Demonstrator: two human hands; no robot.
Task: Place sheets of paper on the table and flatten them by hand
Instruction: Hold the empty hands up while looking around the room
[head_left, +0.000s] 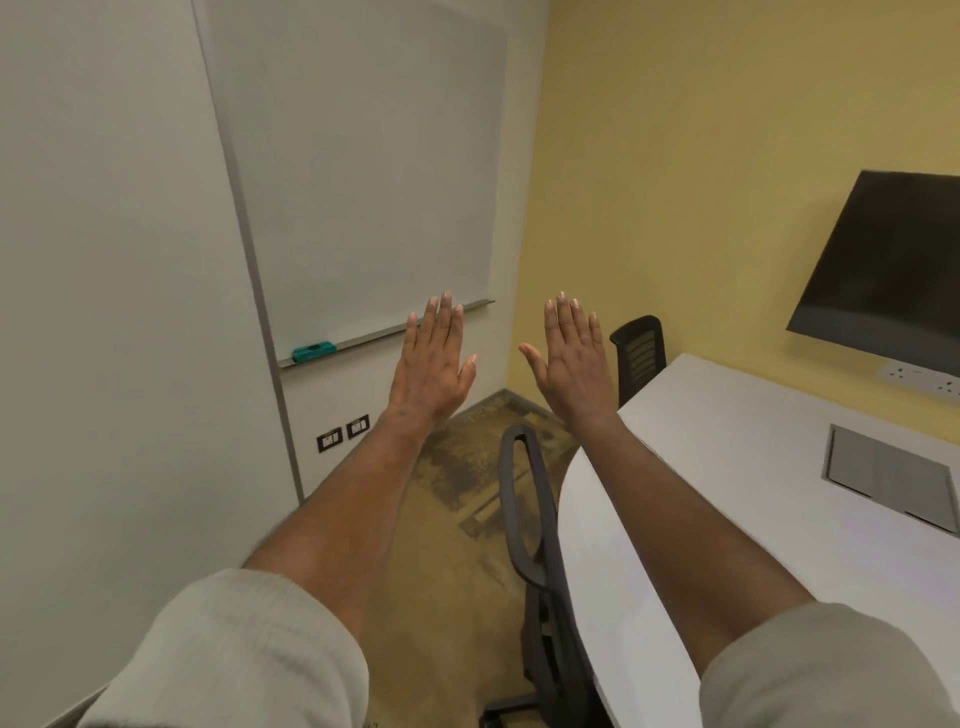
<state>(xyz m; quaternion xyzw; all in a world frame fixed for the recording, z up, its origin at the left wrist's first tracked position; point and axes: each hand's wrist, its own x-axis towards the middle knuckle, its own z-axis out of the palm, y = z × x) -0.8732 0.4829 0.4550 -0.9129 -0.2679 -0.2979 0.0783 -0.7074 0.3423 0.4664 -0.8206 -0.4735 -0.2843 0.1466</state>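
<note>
Both hands out in front, flat, fingers spread, holding nothing: left hand (434, 364), right hand (571, 364). They hung over the floor, left of the counter (727, 441). No paper in view, none on the counter. Risk: I was facing off the counter, so any sheet laid down blind could overhang its curved edge.

Pale grey-beige sleeves (244, 654); white table (727, 467) with grey inset panel (891, 480) right of the fingers (563, 317); yellow wall (701, 156) beyond them; teal eraser (311, 351) to their left; black screen (883, 270); mottled brown-ochre carpet (457, 519) below; dark grey chair (524, 519).
</note>
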